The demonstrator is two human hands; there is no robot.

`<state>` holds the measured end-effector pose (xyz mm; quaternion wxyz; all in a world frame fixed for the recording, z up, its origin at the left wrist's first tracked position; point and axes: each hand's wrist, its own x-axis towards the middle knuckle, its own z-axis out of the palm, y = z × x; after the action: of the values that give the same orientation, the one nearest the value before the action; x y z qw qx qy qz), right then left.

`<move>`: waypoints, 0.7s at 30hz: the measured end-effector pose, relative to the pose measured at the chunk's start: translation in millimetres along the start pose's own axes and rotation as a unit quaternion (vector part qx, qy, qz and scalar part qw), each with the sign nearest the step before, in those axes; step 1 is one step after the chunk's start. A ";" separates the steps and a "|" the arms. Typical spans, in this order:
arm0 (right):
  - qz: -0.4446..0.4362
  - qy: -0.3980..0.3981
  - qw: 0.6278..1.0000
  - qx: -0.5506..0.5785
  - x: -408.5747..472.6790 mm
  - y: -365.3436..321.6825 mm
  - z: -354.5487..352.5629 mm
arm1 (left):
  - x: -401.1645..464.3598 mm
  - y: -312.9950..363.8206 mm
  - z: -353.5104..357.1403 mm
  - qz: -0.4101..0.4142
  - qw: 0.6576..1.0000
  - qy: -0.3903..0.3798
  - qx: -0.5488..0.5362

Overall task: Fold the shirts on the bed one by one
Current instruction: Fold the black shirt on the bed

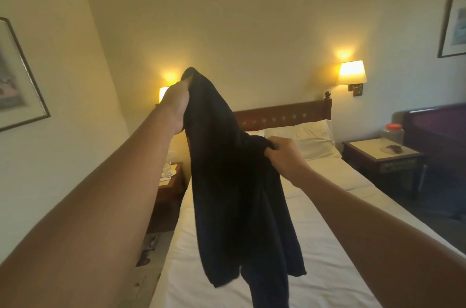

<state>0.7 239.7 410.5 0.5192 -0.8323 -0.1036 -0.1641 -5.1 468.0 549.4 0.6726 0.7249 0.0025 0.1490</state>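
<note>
Your two bare forearms fill the lower corners, reaching out over the bed (327, 244). Your left hand (176, 108) is raised at about eleven o'clock, fingers clenched around the top edge of a dark navy shirt (234, 194). Your right hand (285, 156), lower and at about two o'clock from the shirt's middle, grips a bunched fold of the same fabric. The shirt hangs from both grips, its hem dangling above the white sheet toward six o'clock. White pillows (310, 139) lie against the wooden headboard (282, 116) at twelve o'clock. A lit wall lamp (351, 72) glows at one o'clock. A nightstand (378, 156) with a red-lidded jar (392, 132) stands at three o'clock.
</note>
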 end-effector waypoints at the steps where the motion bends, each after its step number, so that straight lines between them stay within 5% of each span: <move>1: -0.003 0.007 1.000 0.018 2.6 -3.0 -0.9 | 4.4 -3.2 -3.3 -0.005 1.000 -0.001 0.009; 6: -0.031 0.029 0.999 0.023 15.3 -12.1 -9.1 | 15.9 -16.2 -5.7 0.037 0.985 0.003 0.166; 9: -0.084 0.033 0.991 -0.099 21.6 -21.3 -20.7 | 19.8 -25.8 -7.2 0.045 0.871 -0.069 0.485; 11: -0.114 0.026 0.980 -0.163 24.3 -32.3 -28.9 | 15.1 -28.4 -6.2 -0.008 0.790 -0.124 0.601; 12: -0.120 0.015 0.974 -0.190 25.6 -38.6 -31.9 | 10.8 -28.7 -2.0 -0.022 0.778 -0.149 0.609; 17: -0.104 -0.049 0.931 -0.347 19.0 -57.8 -25.9 | -34.8 -53.9 46.7 -0.021 0.846 -0.316 0.429; 21: -0.093 -0.078 0.930 -0.348 13.8 -49.3 -25.9 | -42.9 -96.0 58.9 0.108 0.857 -0.241 0.443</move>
<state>-7.7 238.2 467.2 0.1699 -0.9576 -0.1571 -0.1717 -14.2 411.0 443.6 0.2392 0.9552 -0.1725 0.0243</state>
